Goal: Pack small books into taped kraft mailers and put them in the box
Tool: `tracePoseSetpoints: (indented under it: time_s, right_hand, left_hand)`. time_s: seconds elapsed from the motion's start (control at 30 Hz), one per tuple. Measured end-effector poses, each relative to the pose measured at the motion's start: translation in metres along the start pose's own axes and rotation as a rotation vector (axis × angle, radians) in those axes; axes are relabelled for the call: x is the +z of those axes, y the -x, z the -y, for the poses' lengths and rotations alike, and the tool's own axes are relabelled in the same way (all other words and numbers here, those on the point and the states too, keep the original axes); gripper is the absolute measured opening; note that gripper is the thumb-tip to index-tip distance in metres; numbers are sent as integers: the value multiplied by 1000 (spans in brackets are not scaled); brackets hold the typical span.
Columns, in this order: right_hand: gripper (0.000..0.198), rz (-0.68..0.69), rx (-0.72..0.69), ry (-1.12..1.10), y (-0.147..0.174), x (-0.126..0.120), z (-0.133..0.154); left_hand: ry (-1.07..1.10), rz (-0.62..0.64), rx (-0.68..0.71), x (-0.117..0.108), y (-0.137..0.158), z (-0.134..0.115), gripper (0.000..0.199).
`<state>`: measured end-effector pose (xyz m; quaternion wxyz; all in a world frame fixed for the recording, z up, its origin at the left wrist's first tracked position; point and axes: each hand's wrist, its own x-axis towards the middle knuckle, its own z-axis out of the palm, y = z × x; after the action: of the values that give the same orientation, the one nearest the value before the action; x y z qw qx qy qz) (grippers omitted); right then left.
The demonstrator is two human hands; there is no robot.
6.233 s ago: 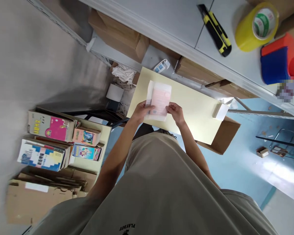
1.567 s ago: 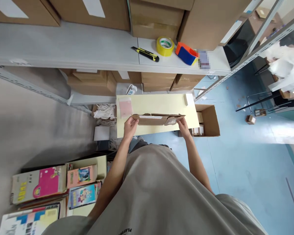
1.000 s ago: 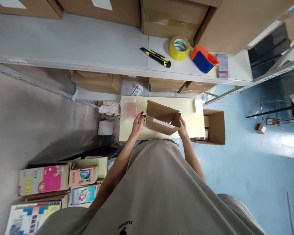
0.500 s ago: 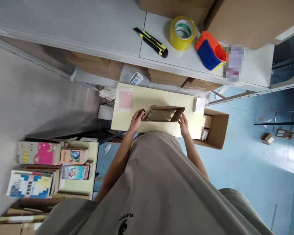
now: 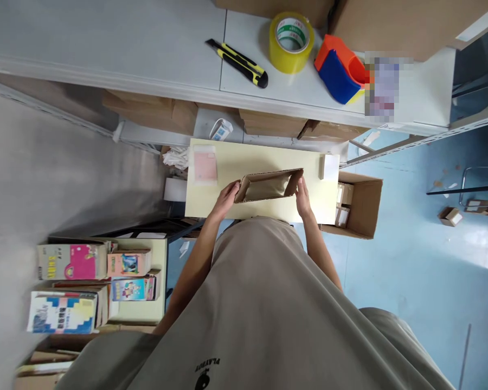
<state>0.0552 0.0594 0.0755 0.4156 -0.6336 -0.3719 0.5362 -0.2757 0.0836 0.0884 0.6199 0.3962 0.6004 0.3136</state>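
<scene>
Between my hands is a small brown cardboard box (image 5: 264, 197), its flaps unfolded so that I look through a flattened, slanted sleeve onto the table (image 5: 203, 203). My left hand (image 5: 226, 199) grips its left end, thumb on top. At the right end my right hand (image 5: 303, 197) holds the side wall with its fingers along the outside. A pink sheet in clear film (image 5: 205, 164) lies on the tabletop to the left. Near the right edge stands a small white box (image 5: 329, 167).
On the grey shelf (image 5: 146, 49) ahead lie a utility knife (image 5: 239, 63), a roll of yellow tape (image 5: 291, 43) and an orange-and-blue plastic holder (image 5: 341, 70). An open carton (image 5: 364, 208) with small boxes stands right of the table. Stacked books (image 5: 63, 311) fill a lower-left shelf.
The cardboard box has tilted, its right end now higher, and its opening looks wider. Both hands keep hold of it. The view has shifted slightly.
</scene>
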Motion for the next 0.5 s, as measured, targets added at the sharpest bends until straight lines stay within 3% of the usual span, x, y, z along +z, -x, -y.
tracePoseSetpoints:
  time_s: [0.13, 0.5]
  right_hand:
    - [98, -48, -6, 75, 10, 10, 9]
    - [90, 15, 20, 79, 46, 31, 24]
  left_hand:
    - [109, 33, -42, -3, 4, -3, 83]
    - [290, -98, 28, -20, -10, -8, 71]
